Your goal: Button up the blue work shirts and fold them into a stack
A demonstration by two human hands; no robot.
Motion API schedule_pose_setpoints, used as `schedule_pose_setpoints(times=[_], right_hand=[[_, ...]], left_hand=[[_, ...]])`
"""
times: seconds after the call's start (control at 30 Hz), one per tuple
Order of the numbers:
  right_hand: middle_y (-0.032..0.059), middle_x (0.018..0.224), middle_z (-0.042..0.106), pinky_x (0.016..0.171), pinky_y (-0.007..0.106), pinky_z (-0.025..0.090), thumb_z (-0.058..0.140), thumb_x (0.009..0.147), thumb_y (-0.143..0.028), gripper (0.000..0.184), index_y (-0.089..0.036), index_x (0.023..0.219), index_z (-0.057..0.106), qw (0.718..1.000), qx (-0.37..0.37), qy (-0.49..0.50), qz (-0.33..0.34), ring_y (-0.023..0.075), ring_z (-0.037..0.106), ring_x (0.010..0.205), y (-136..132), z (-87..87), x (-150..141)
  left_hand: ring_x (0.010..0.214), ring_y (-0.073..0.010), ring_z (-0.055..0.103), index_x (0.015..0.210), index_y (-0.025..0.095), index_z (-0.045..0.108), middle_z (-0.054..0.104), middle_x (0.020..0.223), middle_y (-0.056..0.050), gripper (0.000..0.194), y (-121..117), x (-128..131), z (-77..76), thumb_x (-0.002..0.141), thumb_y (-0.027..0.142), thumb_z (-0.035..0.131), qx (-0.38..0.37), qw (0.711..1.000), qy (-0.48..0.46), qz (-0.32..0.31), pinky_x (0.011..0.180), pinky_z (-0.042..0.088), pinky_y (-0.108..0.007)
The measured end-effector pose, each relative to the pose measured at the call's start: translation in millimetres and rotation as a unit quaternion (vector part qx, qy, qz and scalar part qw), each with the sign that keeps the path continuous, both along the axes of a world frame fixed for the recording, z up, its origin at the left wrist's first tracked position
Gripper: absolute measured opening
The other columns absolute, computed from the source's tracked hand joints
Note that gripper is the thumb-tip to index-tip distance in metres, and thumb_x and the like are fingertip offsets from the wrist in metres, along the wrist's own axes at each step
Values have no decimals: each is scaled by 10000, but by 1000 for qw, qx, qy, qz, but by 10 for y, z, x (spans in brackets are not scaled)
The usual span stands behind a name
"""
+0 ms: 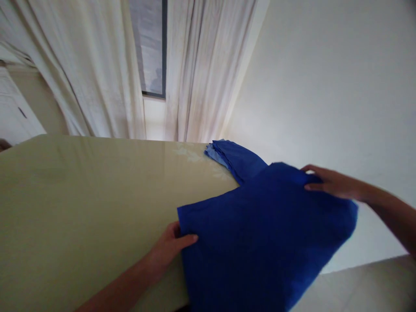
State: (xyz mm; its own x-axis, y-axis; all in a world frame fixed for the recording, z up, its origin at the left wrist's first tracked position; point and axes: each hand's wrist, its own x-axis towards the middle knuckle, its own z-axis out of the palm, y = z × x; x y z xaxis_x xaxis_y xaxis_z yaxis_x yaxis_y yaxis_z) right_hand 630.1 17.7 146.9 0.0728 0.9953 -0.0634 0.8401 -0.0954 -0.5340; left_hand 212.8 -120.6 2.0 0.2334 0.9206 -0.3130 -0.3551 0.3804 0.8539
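Observation:
A large dark blue cloth [253, 234] spreads in front of me, over the table's right side. My left hand [175, 240] pinches its left edge near the corner, thumb on top and fingers underneath. At the cloth's far right edge, my right hand [320, 182] grips it between thumb and fingers. The cloth's lower part runs out of the picture at the bottom. Behind it, a folded stack of blue fabric [238, 158] with lighter blue layers lies at the table's far right edge, partly covered by the held cloth.
The pale yellow-green table [97, 195] has a glossy top with a faint leaf-like pattern near the stack. Cream curtains [94, 65] hang beyond it around a narrow window [151, 47]. A white wall [325, 86] rises on the right, above a light floor [373, 286].

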Motion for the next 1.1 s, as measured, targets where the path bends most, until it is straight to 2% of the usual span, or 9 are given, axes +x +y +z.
schedule_pose_setpoints(times=[0.1, 0.2, 0.3, 0.43, 0.53, 0.6, 0.73, 0.9, 1.1], right_hand=[[309, 1515, 434, 1004, 487, 456, 658, 962, -373, 601, -102, 1463, 467, 987, 94, -130, -20, 327, 494, 1323, 688, 546, -235], [365, 1576, 290, 1033, 513, 397, 513, 1045, -383, 598, -51, 1523, 374, 950, 210, -227, -55, 338, 385, 1401, 1350, 966, -564], [365, 1602, 253, 1076, 548, 334, 277, 1110, -443, 613, -43, 1573, 301, 929, 236, -268, -92, 352, 313, 1458, 1771, 777, -983], [296, 1356, 611, 1034, 481, 422, 490, 992, -675, 737, -59, 1384, 589, 967, 62, -245, -6, 353, 565, 1275, 1807, -446, -1517], [298, 1610, 387, 1161, 556, 310, 585, 913, -712, 937, -89, 1585, 387, 966, 36, -254, 22, 418, 376, 1484, 1664, -1253, -1628], [261, 1674, 295, 1209, 534, 254, 537, 967, -616, 872, -107, 1633, 293, 956, 55, -284, 47, 400, 300, 1538, 1586, -1488, -1535], [249, 1610, 405, 1199, 525, 296, 583, 939, -386, 769, -112, 1608, 321, 931, 73, -350, 74, 390, 378, 1489, 1409, -1492, -1246], [262, 1520, 482, 1024, 510, 476, 588, 901, -177, 795, -190, 1631, 273, 907, 31, -404, 110, 400, 477, 1399, 1198, -1336, -1076], [258, 1329, 608, 994, 487, 503, 518, 1005, -536, 646, -118, 1495, 460, 930, 27, -361, 59, 396, 594, 1245, 1168, -1153, -1124]], left_hand=[[1225, -340, 686, 1088, 286, 757, 746, 1289, -128, 567, 268, 903, 22, 583, 462, 943, 81, 993, -88, 23, 1106, 523, -460], [1214, -311, 680, 1180, 226, 678, 725, 1278, -166, 637, 468, 1614, -20, 641, 494, 885, 105, 985, -125, 59, 1086, 517, -477], [946, -250, 739, 1118, 197, 634, 755, 1097, -164, 575, 363, 1934, -283, 659, 456, 863, 40, 995, -86, 42, 848, 573, -383], [663, -169, 675, 1065, 176, 697, 748, 844, -92, 310, -13, 1569, -539, 810, 351, 725, 110, 982, 14, -150, 606, 482, -278], [732, -162, 641, 1079, 204, 744, 749, 885, -67, 245, -43, 876, -428, 875, 266, 623, 249, 931, 220, -150, 694, 478, -289], [759, -167, 615, 1036, 206, 744, 737, 900, -55, 218, 92, 435, -332, 904, 275, 584, 287, 894, 332, -88, 757, 471, -310], [664, -155, 544, 1041, 191, 698, 670, 782, -20, 309, 354, 42, -319, 995, 365, 446, 215, 910, 351, 39, 628, 403, -281], [647, -142, 527, 1023, 201, 716, 642, 732, 6, 264, 322, 142, -357, 972, 350, 505, 263, 892, 363, -54, 636, 384, -269], [670, -150, 551, 1007, 195, 715, 666, 761, -6, 301, 317, 120, -316, 993, 376, 475, 264, 893, 359, -68, 648, 399, -273]])
